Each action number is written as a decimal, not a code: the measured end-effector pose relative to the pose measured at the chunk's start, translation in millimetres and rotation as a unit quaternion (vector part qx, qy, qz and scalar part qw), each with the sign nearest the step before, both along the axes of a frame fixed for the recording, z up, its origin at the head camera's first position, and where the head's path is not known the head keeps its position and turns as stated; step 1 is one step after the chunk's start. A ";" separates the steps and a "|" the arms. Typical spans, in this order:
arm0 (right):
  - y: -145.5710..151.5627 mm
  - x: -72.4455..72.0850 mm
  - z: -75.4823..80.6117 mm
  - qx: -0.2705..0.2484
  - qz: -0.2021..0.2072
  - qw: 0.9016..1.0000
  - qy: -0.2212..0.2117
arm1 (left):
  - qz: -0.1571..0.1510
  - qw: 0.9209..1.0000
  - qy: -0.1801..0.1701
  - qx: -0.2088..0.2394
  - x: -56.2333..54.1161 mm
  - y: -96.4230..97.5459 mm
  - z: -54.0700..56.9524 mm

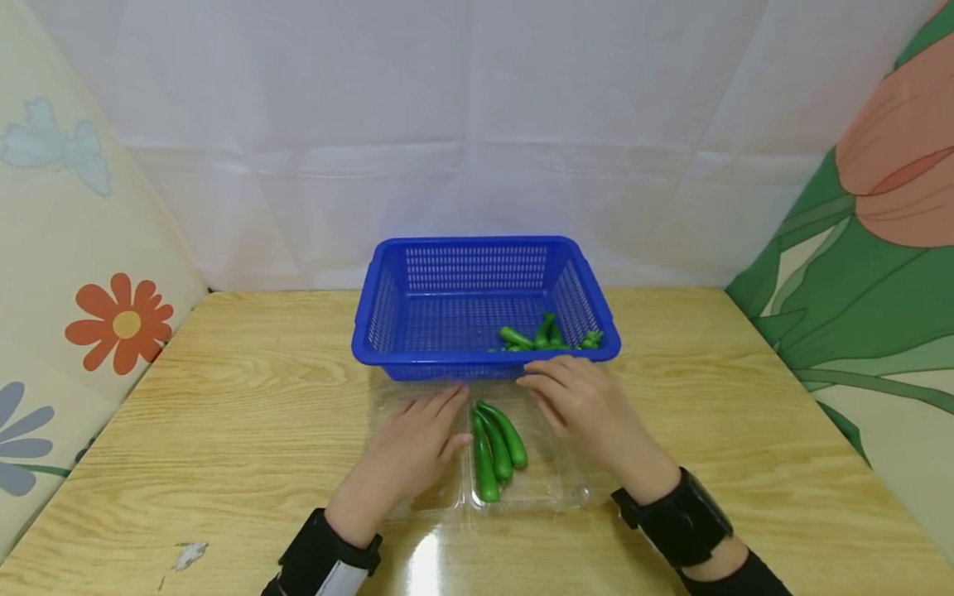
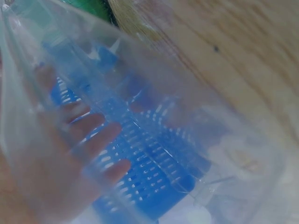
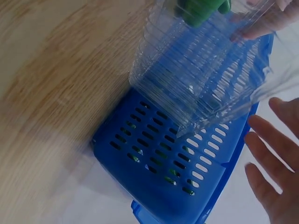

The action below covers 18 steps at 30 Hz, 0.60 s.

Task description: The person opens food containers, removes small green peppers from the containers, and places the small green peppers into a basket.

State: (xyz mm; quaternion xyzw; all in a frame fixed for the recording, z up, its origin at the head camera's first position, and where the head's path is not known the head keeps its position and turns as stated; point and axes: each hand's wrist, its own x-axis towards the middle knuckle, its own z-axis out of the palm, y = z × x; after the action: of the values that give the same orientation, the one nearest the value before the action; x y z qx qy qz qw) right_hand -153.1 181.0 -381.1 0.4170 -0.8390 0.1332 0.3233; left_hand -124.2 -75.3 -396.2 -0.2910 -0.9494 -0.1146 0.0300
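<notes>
A clear plastic clamshell box (image 1: 551,480) lies unfolded in front of the basket. Three green peppers (image 1: 499,451) rest side by side in its right half. Over the left half is my left hand (image 1: 413,447), fingers stretched toward the basket; the left wrist view shows that hand (image 2: 51,168) through the clear plastic (image 2: 196,102). My right hand (image 1: 577,401) hovers by the basket's near rim at the right, its fingers relaxed. In the right wrist view the right hand (image 3: 280,163) holds nothing, its fingers spread beside the box (image 3: 163,79) and basket (image 3: 140,177).
The blue perforated basket (image 1: 484,358) stands behind the box, with several green peppers (image 1: 547,335) in its right near corner. A white cloth (image 1: 477,124) hangs behind the wooden table (image 1: 246,397). Flower-patterned panels (image 1: 879,290) flank it.
</notes>
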 end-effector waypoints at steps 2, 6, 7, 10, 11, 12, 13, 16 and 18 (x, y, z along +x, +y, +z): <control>-0.7 -0.2 -1.2 0.002 0.011 1.000 -0.001 | -0.001 1.000 0.000 0.001 -0.2 0.0 -0.1; -2.5 0.0 -3.2 0.011 0.035 0.999 -0.002 | 0.000 1.000 -0.002 0.000 -0.3 -0.1 0.0; -2.8 0.3 -3.5 0.017 0.035 0.999 -0.005 | 0.001 1.000 -0.003 0.000 -0.4 -0.1 -0.1; -3.6 2.2 -3.6 0.037 0.026 0.999 -0.022 | 0.001 1.000 -0.005 0.000 -0.5 -0.3 -0.4; -3.7 2.9 -3.6 0.044 0.021 0.998 -0.030 | 0.001 1.000 -0.005 0.000 -0.7 -0.4 -0.7; -3.7 3.6 -3.8 0.052 0.018 0.998 -0.037 | 0.001 1.000 -0.005 0.000 -0.8 -0.4 -0.8; -4.0 4.3 -4.0 0.058 0.014 0.997 -0.043 | 0.000 1.000 -0.004 0.001 -0.8 -0.5 -0.9; -5.0 6.0 -5.3 0.076 0.017 0.996 -0.053 | -0.001 1.000 -0.003 0.002 -0.8 -0.6 -1.1; -5.9 6.8 -6.5 0.083 0.022 0.994 -0.060 | -0.001 1.000 -0.005 0.003 -0.7 -0.6 -1.1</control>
State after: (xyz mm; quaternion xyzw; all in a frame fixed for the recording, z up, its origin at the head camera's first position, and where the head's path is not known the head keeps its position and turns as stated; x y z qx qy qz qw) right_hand -146.4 175.1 -387.6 0.4523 -0.8555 0.0954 0.2334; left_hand -124.9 -75.9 -397.3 -0.2913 -0.9489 -0.1184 0.0261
